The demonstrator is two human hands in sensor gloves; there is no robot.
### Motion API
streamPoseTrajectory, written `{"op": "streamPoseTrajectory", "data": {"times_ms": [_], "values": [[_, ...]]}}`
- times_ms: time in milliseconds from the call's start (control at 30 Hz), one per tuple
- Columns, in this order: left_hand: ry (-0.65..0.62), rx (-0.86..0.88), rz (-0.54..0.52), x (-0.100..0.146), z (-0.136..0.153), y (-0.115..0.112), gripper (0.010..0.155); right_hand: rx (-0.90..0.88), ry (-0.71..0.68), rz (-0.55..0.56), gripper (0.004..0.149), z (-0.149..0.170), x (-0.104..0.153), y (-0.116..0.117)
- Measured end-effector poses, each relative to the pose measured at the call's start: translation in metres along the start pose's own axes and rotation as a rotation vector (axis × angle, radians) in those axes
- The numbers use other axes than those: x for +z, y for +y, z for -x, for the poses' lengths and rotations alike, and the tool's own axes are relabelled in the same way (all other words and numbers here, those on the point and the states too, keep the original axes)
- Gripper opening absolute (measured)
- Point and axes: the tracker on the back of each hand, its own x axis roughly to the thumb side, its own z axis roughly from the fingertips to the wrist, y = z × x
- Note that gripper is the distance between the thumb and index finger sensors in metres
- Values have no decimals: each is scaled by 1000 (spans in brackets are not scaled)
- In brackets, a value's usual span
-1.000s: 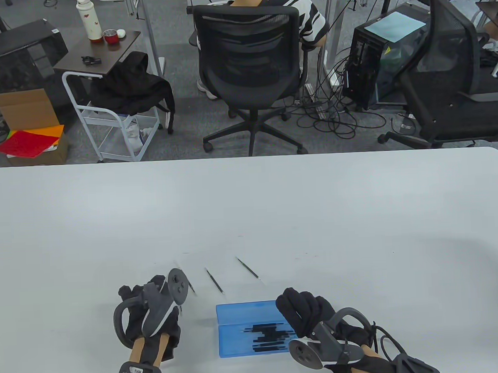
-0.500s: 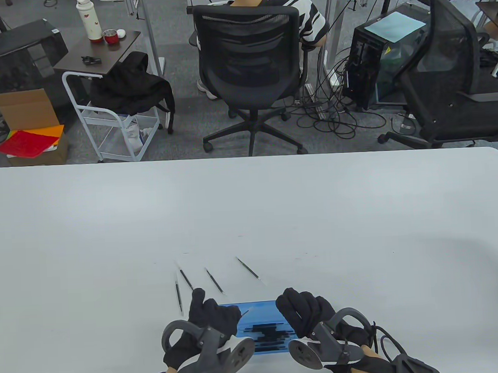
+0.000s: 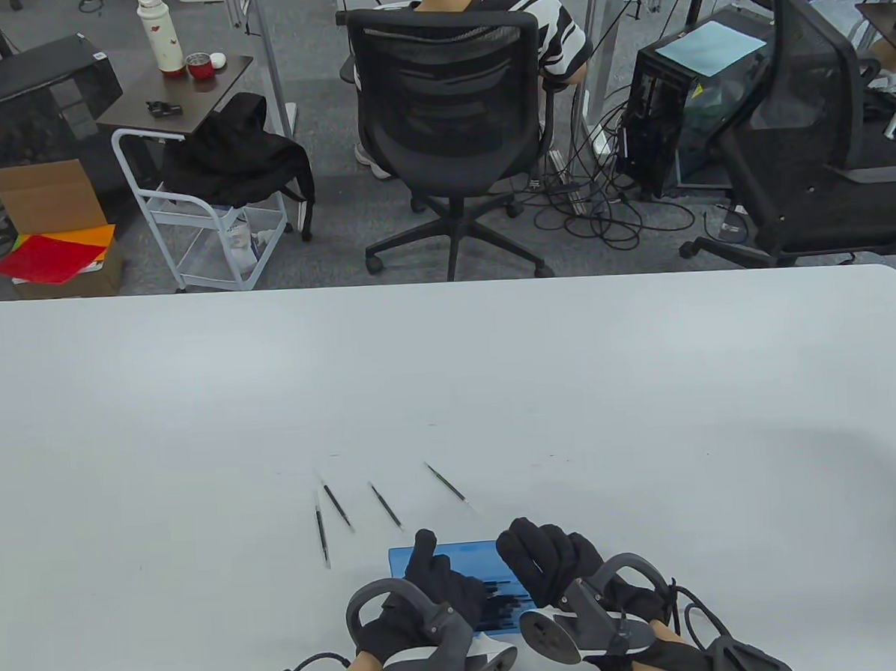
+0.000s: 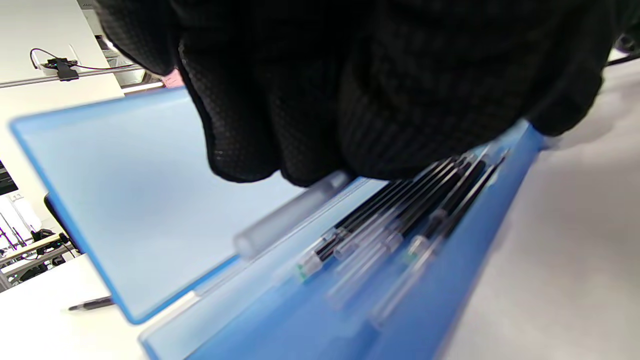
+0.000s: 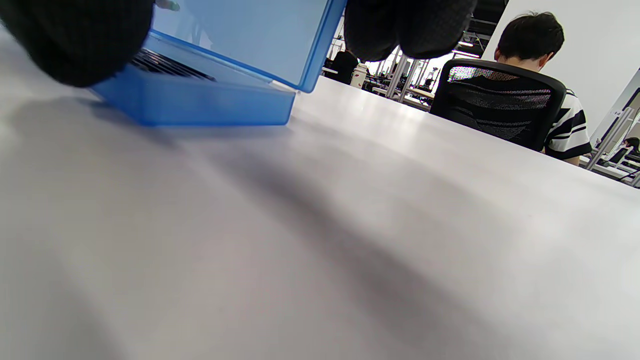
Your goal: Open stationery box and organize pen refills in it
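Blue translucent plastic stationery box [image 3: 460, 560] lies open near the desk's front edge, black pen refills [image 4: 400, 220] inside. Left hand [image 3: 431, 584] apparently pinches one refill over it; right hand [image 3: 550, 562] grips the lid edge.

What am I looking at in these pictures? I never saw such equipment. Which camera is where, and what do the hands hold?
No machine works here: a person's two hands in black gloves, each with a tracker strapped on its back. The table view looks down from above; the two other views come from a camera on each wrist.

On the white table lies an open blue box with black refills inside. Four more refills lie loose on the table beyond it.

The left hand is over the box, and a clear tube sticks out from under its fingers; it seems to hold it, though the grip is hidden. The right hand is at the box's right end, its fingers at the raised lid, apparently holding it up.
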Motion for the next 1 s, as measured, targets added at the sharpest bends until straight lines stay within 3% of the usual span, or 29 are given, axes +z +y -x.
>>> {"op": "streamPoseTrajectory", "data": {"times_ms": [633, 867, 1000], "values": [[-79, -37, -1, -8, -7, -6, 52, 3, 0, 0, 118, 0, 0, -1], [-50, 50, -91, 4, 6, 14, 50, 4, 1, 0, 118, 0, 0, -1], [73, 48, -172, 18, 27, 32, 49, 4, 1, -1, 118, 0, 0, -1]]}}
